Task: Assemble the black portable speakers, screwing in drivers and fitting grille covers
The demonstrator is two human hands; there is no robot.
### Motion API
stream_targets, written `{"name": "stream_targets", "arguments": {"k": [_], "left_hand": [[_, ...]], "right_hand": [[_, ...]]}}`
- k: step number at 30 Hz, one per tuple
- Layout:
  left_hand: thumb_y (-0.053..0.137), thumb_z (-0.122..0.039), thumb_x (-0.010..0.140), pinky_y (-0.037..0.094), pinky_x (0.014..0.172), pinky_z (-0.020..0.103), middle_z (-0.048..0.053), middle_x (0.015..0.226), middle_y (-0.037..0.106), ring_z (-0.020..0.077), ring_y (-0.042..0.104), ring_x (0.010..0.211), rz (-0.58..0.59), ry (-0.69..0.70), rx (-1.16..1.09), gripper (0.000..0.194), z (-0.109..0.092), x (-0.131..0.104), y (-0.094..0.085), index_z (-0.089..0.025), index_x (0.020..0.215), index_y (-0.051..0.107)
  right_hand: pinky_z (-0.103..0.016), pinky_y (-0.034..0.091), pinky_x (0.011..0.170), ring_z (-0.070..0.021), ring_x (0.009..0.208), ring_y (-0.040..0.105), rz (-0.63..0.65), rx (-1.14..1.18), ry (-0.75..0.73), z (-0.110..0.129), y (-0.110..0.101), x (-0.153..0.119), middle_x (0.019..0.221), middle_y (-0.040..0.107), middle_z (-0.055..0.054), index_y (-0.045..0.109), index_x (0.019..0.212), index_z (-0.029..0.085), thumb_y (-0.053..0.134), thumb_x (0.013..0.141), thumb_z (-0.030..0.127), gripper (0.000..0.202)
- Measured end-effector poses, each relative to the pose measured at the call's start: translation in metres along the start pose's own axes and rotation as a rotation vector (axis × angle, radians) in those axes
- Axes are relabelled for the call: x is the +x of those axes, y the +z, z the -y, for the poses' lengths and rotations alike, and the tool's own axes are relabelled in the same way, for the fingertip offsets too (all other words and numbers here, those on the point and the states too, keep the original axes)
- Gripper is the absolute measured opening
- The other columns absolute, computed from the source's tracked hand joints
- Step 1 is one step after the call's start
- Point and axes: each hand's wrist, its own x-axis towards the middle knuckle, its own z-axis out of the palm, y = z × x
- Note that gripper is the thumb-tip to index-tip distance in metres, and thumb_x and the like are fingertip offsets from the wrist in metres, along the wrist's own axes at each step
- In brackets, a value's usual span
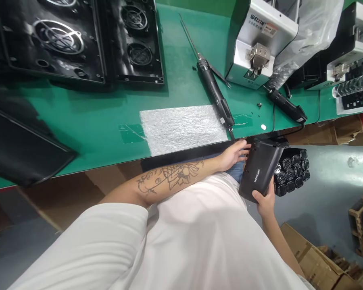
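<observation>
Past the table's front edge, my right hand (265,198) grips the lower end of a flat black case (258,167) marked MERKURY, thumb on its face. My left hand (234,155) is beside the upper left side of the case, with fingers stretched out; whether the fingertips touch it I cannot tell. Behind the case is a cluster of black parts (293,171), partly covered by it. On the table above my left hand lies a black electric screwdriver (213,90) with a long thin bit, its tail over a textured silvery mat (183,129).
Black housings with round fan grilles (136,44) stand at the back left. A WEIXIN screw feeder (254,52) stands at the back right, near a second black screwdriver (287,105) and loose screws (259,105). A black panel (24,141) overhangs the left edge. Cardboard boxes (314,257) sit lower right.
</observation>
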Motion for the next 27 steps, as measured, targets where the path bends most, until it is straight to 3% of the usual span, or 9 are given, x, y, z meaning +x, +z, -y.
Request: {"name": "stream_targets", "arguments": {"k": [3, 8, 10, 12, 14, 21, 23, 25, 27], "left_hand": [[0.069, -0.066, 0.094, 0.049, 0.117, 0.046, 0.011, 0.157, 0.065, 0.0322, 0.065, 0.140, -0.016, 0.010, -0.010, 0.057, 0.000, 0.001, 0.001, -0.027, 0.135, 0.063], [0.062, -0.072, 0.097, 0.043, 0.129, 0.053, 0.006, 0.174, 0.051, 0.0358, 0.051, 0.159, -0.060, 0.001, -0.032, 0.053, -0.001, 0.005, 0.004, -0.030, 0.129, 0.065], [0.059, -0.076, 0.097, 0.041, 0.132, 0.054, 0.005, 0.172, 0.054, 0.0357, 0.049, 0.161, -0.059, 0.008, -0.030, 0.057, -0.002, 0.006, 0.006, -0.031, 0.131, 0.066], [0.055, -0.082, 0.096, 0.040, 0.133, 0.055, 0.005, 0.167, 0.059, 0.0357, 0.049, 0.160, -0.040, 0.026, -0.020, 0.066, -0.003, 0.006, 0.008, -0.032, 0.137, 0.066], [0.053, -0.087, 0.094, 0.040, 0.133, 0.056, 0.006, 0.164, 0.062, 0.0366, 0.050, 0.160, -0.022, 0.035, -0.011, 0.074, -0.003, 0.007, 0.008, -0.032, 0.142, 0.066], [0.063, -0.079, 0.094, 0.036, 0.133, 0.057, 0.005, 0.170, 0.058, 0.0393, 0.042, 0.166, -0.048, -0.001, -0.028, 0.058, -0.001, 0.010, -0.001, -0.032, 0.126, 0.071], [0.063, -0.079, 0.094, 0.038, 0.132, 0.057, 0.006, 0.168, 0.060, 0.0393, 0.045, 0.164, -0.048, 0.006, -0.026, 0.059, -0.001, 0.010, 0.000, -0.031, 0.127, 0.071], [0.062, -0.080, 0.093, 0.045, 0.128, 0.056, 0.007, 0.160, 0.066, 0.0389, 0.055, 0.155, -0.035, 0.026, -0.029, 0.064, -0.002, 0.011, 0.003, -0.030, 0.132, 0.070], [0.062, -0.083, 0.091, 0.052, 0.121, 0.053, 0.008, 0.152, 0.072, 0.0375, 0.063, 0.145, 0.000, 0.034, -0.035, 0.072, -0.003, 0.010, 0.004, -0.029, 0.138, 0.069]], "right_hand": [[-0.052, 0.046, 0.130, -0.0339, 0.150, 0.042, -0.138, -0.147, -0.087, 0.013, 0.000, 0.002, 0.161, 0.033, -0.021, 0.024, 0.186, 0.017, 0.083, 0.114, 0.065, 0.105], [-0.064, 0.019, 0.140, -0.0389, 0.162, 0.018, -0.378, -0.425, -0.398, 0.017, -0.003, 0.013, 0.171, 0.012, -0.018, 0.009, 0.189, 0.021, 0.080, 0.117, 0.059, 0.108], [-0.061, 0.025, 0.139, -0.0372, 0.159, 0.025, -0.371, -0.545, -0.468, 0.012, 0.000, 0.019, 0.168, 0.020, -0.018, 0.020, 0.187, 0.017, 0.078, 0.118, 0.059, 0.100], [-0.054, 0.042, 0.133, -0.0322, 0.147, 0.042, -0.285, -0.635, -0.454, 0.009, 0.005, 0.022, 0.155, 0.039, -0.019, 0.035, 0.180, 0.012, 0.075, 0.119, 0.064, 0.090], [-0.048, 0.051, 0.125, -0.0287, 0.138, 0.051, -0.224, -0.675, -0.416, 0.012, 0.007, 0.020, 0.146, 0.047, -0.019, 0.040, 0.177, 0.010, 0.071, 0.121, 0.066, 0.085], [-0.063, 0.026, 0.139, -0.0377, 0.159, 0.025, -0.425, -0.612, -0.434, 0.029, -0.005, 0.007, 0.168, 0.017, -0.020, 0.011, 0.188, 0.016, 0.071, 0.122, 0.059, 0.099], [-0.061, 0.028, 0.139, -0.0365, 0.156, 0.030, -0.391, -0.600, -0.426, 0.024, -0.003, 0.012, 0.164, 0.025, -0.019, 0.022, 0.185, 0.014, 0.072, 0.121, 0.062, 0.094], [-0.055, 0.039, 0.134, -0.0326, 0.147, 0.042, -0.269, -0.589, -0.372, 0.016, 0.000, 0.016, 0.154, 0.040, -0.018, 0.039, 0.177, 0.011, 0.072, 0.119, 0.069, 0.088], [-0.050, 0.045, 0.130, -0.0300, 0.142, 0.048, -0.173, -0.556, -0.276, 0.011, 0.003, 0.015, 0.150, 0.044, -0.019, 0.044, 0.173, 0.010, 0.071, 0.117, 0.077, 0.092]]}}
